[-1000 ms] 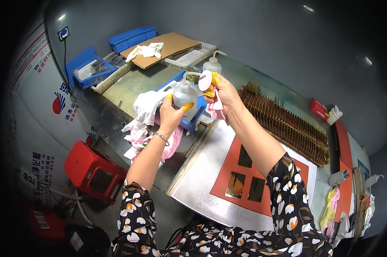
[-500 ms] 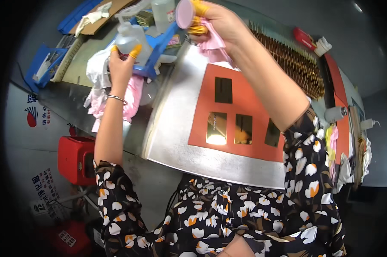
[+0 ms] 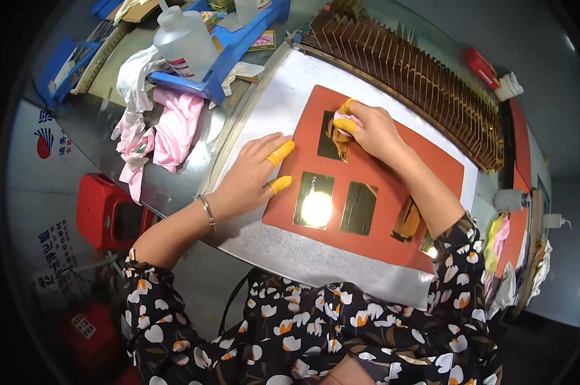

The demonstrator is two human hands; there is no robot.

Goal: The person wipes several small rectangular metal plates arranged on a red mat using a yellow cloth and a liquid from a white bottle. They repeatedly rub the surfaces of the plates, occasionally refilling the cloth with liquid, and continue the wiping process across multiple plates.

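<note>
Free to pass along the near edge of the surface (image 3: 328, 262), between the forearms (image 3: 428, 186). Blocked along the far edge by the plate rack (image 3: 405, 83); cramped toward the left edge by the blue bin (image 3: 221, 86), bottle (image 3: 186, 45) and heaped cloths (image 3: 178, 125). Barred at the red mat (image 3: 367, 170)'s left edge by the left hand (image 3: 248, 173), near its far left corner by the right hand (image 3: 370, 131).

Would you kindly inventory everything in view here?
Mat: one, orange, centre
Sheet: one, white, under mat
Flat plates: five visible, dark gold, on mat
Upright plates: many, brown, row upper right
Bins: several, blue, upper left
Bottles: four visible, translucent or grey, upper left and right
Rags: several, white, pink, yellow, both sides
Stool: one, red, left
Box: one, red, upper right
Left hand: one, yellow finger covers, mat's left edge
Right hand: one, yellow finger covers, holding cloth over plate
</note>
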